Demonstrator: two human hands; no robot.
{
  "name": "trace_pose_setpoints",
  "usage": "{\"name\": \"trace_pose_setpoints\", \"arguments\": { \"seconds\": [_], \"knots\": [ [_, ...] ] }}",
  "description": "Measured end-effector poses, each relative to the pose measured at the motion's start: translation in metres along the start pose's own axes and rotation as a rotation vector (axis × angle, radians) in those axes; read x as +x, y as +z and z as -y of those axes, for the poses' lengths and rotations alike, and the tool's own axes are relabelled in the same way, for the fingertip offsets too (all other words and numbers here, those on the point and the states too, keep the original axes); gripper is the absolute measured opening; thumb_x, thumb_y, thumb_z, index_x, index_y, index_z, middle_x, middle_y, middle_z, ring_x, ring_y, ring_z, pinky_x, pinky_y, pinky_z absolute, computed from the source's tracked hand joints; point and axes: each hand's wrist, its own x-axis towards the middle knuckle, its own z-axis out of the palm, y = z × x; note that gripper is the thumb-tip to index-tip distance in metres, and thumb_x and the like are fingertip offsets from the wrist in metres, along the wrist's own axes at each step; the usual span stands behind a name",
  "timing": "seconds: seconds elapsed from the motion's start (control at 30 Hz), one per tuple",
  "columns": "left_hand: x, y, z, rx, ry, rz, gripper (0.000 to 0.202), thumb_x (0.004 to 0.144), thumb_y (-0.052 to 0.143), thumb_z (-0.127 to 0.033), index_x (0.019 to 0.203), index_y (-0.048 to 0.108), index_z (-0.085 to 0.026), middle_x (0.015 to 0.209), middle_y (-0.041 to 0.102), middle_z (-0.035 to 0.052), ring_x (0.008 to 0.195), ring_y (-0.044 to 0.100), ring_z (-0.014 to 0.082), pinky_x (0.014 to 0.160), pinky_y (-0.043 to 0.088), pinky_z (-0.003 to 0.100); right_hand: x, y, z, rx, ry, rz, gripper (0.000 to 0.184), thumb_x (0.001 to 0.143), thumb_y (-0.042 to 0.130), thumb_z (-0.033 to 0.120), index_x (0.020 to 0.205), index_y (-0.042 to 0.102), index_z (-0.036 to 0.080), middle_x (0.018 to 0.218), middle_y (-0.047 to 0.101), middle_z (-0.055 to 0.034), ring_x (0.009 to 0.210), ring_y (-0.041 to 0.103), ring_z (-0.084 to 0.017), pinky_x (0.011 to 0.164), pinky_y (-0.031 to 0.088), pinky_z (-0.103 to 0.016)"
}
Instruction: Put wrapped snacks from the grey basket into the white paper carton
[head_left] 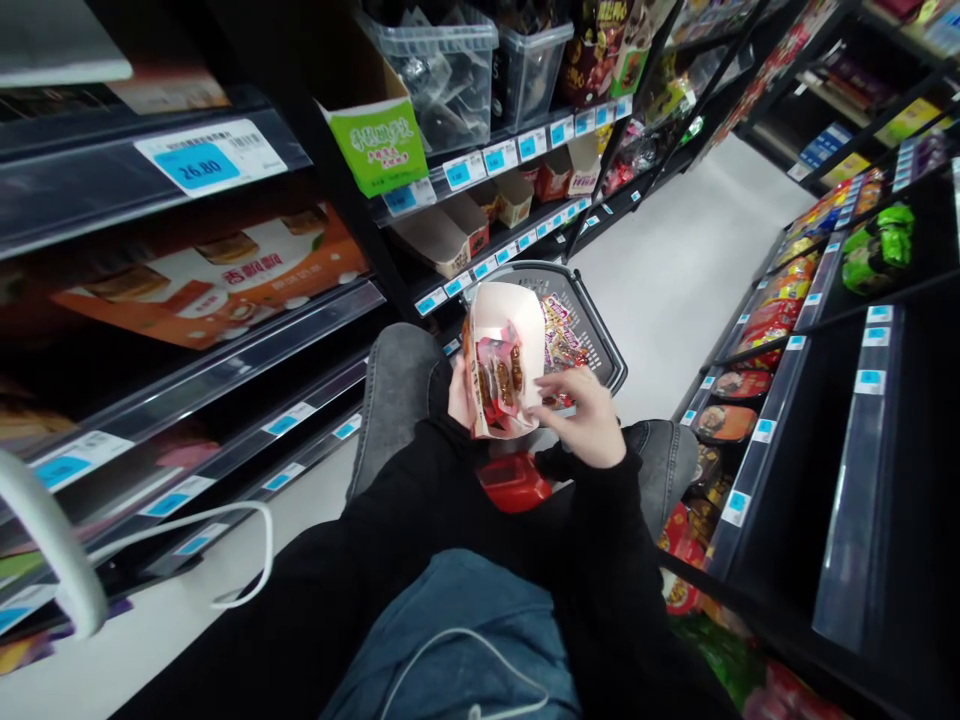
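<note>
I crouch in a shop aisle, my knees in grey jeans showing below. My left hand (459,392) is wrapped round the side of a pale paper carton (504,330) that holds red-wrapped snack packets. My right hand (587,412) reaches in from the right, fingers pinched at the packets near the carton's lower edge. What the fingers grip is too small to name. Just beyond the carton stands a dark shopping basket (600,340) with several colourful packets in it. A red object (516,482) lies on the floor between my legs.
Black shelves with blue price tags line both sides of the aisle. The left shelf bears an orange box (225,275) and a green carton (375,140). Packaged snacks (877,245) fill the right shelves. White floor (690,260) runs ahead.
</note>
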Motion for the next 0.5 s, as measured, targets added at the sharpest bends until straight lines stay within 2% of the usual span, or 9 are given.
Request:
{"name": "trace_pose_setpoints", "arguments": {
  "seconds": [0.07, 0.13, 0.2, 0.27, 0.33, 0.4, 0.5],
  "knots": [
    [-0.001, 0.002, -0.001, 0.020, -0.023, -0.031, 0.072, 0.094, 0.022, -0.065, 0.118, 0.063, -0.012, 0.109, 0.068, 0.0122, 0.103, 0.064, 0.0256, 0.103, 0.046, 0.044, 0.002, 0.013, 0.019, -0.255, -0.006, 0.160, 0.031, 0.077, 0.073, 0.035, 0.104, 0.068, 0.022, 0.089, 0.068, -0.0038, 0.096, 0.052, -0.022, 0.089, 0.039, -0.036],
    [0.000, 0.004, -0.002, 0.020, 0.006, -0.064, 0.069, 0.095, 0.024, -0.062, 0.113, 0.065, -0.010, 0.102, 0.069, 0.0134, 0.106, 0.064, 0.0267, 0.103, 0.046, 0.043, 0.004, 0.030, 0.028, -0.475, 0.065, 0.242, 0.029, 0.080, 0.071, 0.033, 0.106, 0.067, 0.020, 0.095, 0.068, -0.0067, 0.102, 0.050, -0.026, 0.092, 0.036, -0.042],
    [0.001, 0.003, -0.003, 0.001, 0.044, -0.094, 0.062, 0.097, 0.026, -0.057, 0.110, 0.066, -0.010, 0.098, 0.070, 0.0128, 0.111, 0.063, 0.0258, 0.105, 0.046, 0.040, 0.006, 0.044, 0.030, -0.585, 0.123, 0.294, 0.020, 0.086, 0.064, 0.027, 0.104, 0.067, 0.018, 0.096, 0.068, -0.0097, 0.103, 0.051, -0.027, 0.094, 0.035, -0.044],
    [0.002, 0.001, -0.003, -0.004, 0.033, -0.089, 0.061, 0.096, 0.029, -0.057, 0.112, 0.065, -0.011, 0.099, 0.069, 0.0130, 0.112, 0.062, 0.0263, 0.105, 0.046, 0.040, 0.006, 0.047, 0.028, -0.588, 0.157, 0.268, 0.016, 0.090, 0.055, 0.019, 0.099, 0.068, 0.016, 0.092, 0.068, -0.0110, 0.100, 0.054, -0.025, 0.093, 0.036, -0.042],
    [0.002, -0.002, -0.002, 0.008, 0.018, -0.059, 0.064, 0.094, 0.031, -0.060, 0.116, 0.065, -0.010, 0.104, 0.069, 0.0142, 0.109, 0.063, 0.0280, 0.103, 0.047, 0.043, 0.005, 0.039, 0.023, -0.475, 0.179, 0.102, 0.020, 0.092, 0.049, 0.018, 0.095, 0.069, 0.015, 0.089, 0.068, -0.0105, 0.094, 0.057, -0.023, 0.090, 0.039, -0.039],
    [0.001, -0.003, -0.002, 0.018, 0.014, -0.019, 0.068, 0.093, 0.031, -0.064, 0.120, 0.063, -0.010, 0.111, 0.067, 0.0154, 0.105, 0.064, 0.0294, 0.099, 0.049, 0.047, 0.002, 0.019, 0.011, -0.233, 0.216, -0.163, 0.023, 0.093, 0.049, 0.027, 0.097, 0.068, 0.015, 0.093, 0.068, -0.0090, 0.089, 0.060, -0.020, 0.085, 0.044, -0.034],
    [-0.001, 0.000, -0.001, 0.024, -0.005, -0.007, 0.073, 0.092, 0.028, -0.067, 0.126, 0.060, -0.011, 0.119, 0.064, 0.0155, 0.103, 0.064, 0.0299, 0.096, 0.050, 0.049, -0.003, -0.017, -0.024, 0.182, 0.329, -0.526, 0.031, 0.086, 0.057, 0.042, 0.099, 0.064, 0.014, 0.090, 0.067, -0.0058, 0.077, 0.062, -0.015, 0.071, 0.049, -0.027]
  ]
}}
